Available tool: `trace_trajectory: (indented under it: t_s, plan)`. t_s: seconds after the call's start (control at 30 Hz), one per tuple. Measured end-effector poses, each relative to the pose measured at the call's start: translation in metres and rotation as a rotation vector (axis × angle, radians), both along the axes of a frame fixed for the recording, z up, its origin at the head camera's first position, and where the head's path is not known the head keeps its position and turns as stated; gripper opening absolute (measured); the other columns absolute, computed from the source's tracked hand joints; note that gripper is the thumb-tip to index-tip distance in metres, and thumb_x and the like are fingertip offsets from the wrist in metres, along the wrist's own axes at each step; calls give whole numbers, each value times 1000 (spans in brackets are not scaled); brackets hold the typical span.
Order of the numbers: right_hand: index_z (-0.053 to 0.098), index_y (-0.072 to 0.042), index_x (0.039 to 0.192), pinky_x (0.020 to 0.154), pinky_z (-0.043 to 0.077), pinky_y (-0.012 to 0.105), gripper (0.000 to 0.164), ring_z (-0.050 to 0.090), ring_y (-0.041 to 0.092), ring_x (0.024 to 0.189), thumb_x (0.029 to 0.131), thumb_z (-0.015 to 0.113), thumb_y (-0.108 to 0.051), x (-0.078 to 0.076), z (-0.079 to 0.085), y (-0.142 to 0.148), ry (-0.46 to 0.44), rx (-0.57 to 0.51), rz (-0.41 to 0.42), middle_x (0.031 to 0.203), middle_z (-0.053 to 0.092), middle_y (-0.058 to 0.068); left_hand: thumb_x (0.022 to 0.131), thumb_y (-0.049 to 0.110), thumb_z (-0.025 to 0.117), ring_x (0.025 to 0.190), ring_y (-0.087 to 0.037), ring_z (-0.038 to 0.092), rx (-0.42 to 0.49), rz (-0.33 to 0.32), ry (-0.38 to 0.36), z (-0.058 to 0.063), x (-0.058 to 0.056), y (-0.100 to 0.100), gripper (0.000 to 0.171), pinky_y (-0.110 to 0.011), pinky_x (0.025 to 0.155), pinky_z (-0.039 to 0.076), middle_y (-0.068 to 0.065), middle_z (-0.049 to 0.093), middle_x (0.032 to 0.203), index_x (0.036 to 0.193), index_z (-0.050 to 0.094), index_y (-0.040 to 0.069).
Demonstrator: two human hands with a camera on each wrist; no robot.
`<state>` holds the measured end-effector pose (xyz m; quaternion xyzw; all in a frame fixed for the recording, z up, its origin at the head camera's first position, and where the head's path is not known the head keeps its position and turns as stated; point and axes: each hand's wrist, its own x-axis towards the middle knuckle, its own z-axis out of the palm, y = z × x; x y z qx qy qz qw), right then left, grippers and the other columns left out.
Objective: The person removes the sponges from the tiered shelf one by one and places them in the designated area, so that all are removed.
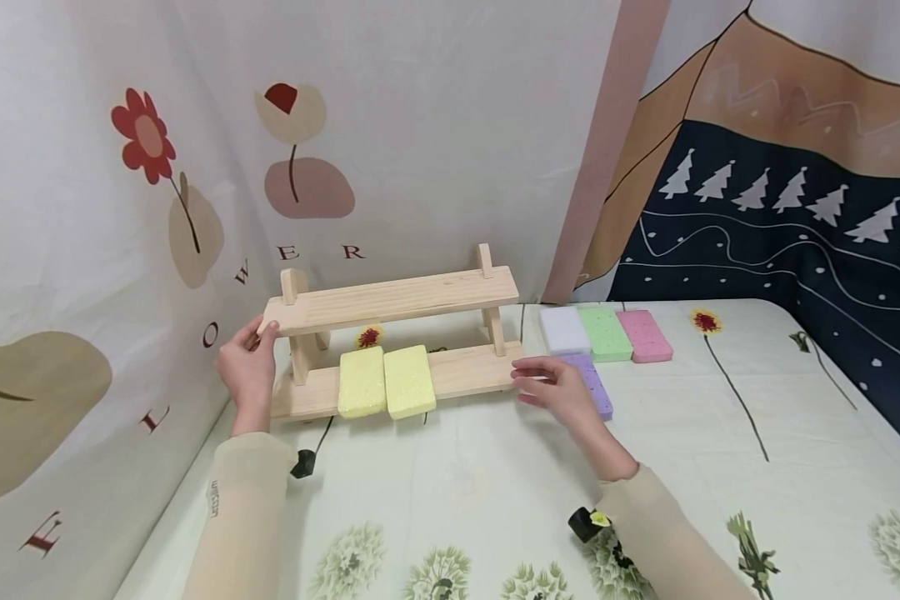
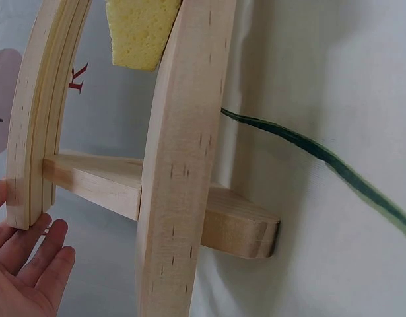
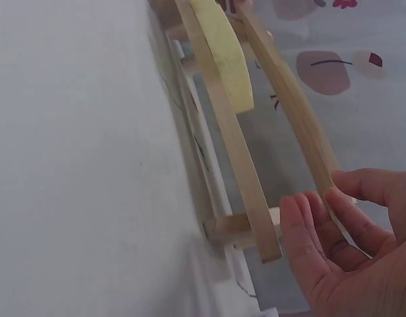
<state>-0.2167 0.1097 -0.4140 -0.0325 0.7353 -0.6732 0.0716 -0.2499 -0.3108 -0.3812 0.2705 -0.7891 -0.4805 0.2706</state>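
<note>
A two-tier wooden shelf rack (image 1: 397, 298) stands against the back wall cloth. My left hand (image 1: 249, 373) grips the left end of its upper board, thumb on top and fingers at the underside. Two yellow sponges (image 1: 362, 382) are side by side on the lower board (image 1: 468, 369). With fingers loosely bent and parted, my right hand (image 1: 558, 390) is at the rack's right end. In the right wrist view, that hand (image 3: 361, 244) overlaps the board ends; whether it touches them I cannot tell. It holds nothing.
Right of the rack lie a white sponge (image 1: 565, 331), a green sponge (image 1: 605, 333) and a pink sponge (image 1: 645, 336) in a row. A purple sponge (image 1: 594, 387) lies in front of them, partly behind my right hand. Printed cloth covers the table (image 1: 435, 483) and walls.
</note>
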Motion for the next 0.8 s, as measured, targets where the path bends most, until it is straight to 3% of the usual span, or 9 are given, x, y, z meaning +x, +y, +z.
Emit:
trace_trajectory:
  t_s: [0.4,0.8]
  plan:
    - [63,8,124,83,61,29,33,68,4,89,92,67,-2,2,-5,-32,20,-48,28,118,69,25,97,42,61,124,-20,64,2,10,-7,0,0,1,46,-35,104,52,-5,63,136,137,62,20]
    - [64,7,123,86,61,36,33,69,8,91,91,67,0,3,-9,-55,33,-70,47,117,68,28,98,43,60,124,-20,64,4,7,-14,0,-1,1,46,-35,105,52,-5,63,136,137,61,20]
